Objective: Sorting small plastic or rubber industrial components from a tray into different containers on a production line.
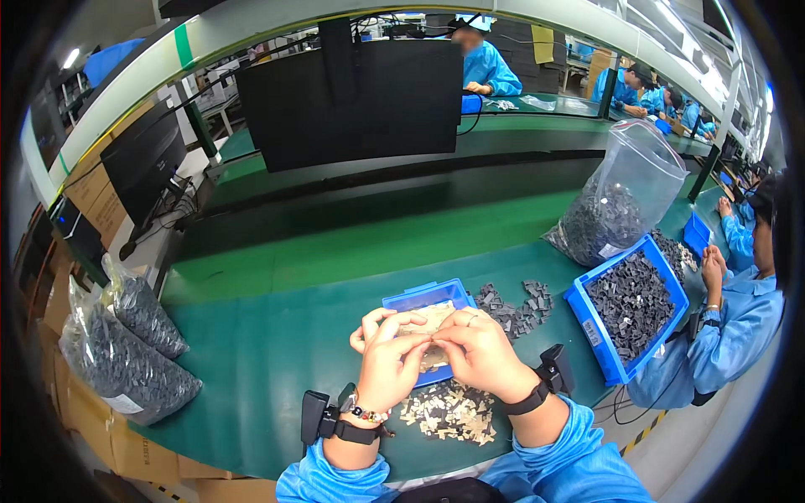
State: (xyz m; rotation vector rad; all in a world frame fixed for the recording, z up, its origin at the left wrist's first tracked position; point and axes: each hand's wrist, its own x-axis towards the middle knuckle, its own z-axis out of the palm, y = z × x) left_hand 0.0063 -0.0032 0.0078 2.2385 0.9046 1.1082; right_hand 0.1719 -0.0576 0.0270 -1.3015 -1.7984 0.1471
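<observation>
My left hand (389, 352) and my right hand (482, 350) meet fingertip to fingertip in a pinch. Whatever sits between the fingers is too small to make out. Beneath them is a small blue tray (426, 291) with cream-coloured pieces inside, partly hidden by my hands. Nearer to me, a loose pile of small cream and dark pieces (453, 415) lies on the green table (251, 369). Just beyond my right hand are scattered dark grey plastic pieces (521, 308). Both wrists wear straps with black devices.
On the right stands a larger blue bin (579, 312) full of dark pieces, with an open clear bag (608, 214) of similar pieces behind it. Filled bags (126, 360) stand at the left. A black monitor (352, 105) hangs ahead. A co-worker (729, 318) sits close on the right.
</observation>
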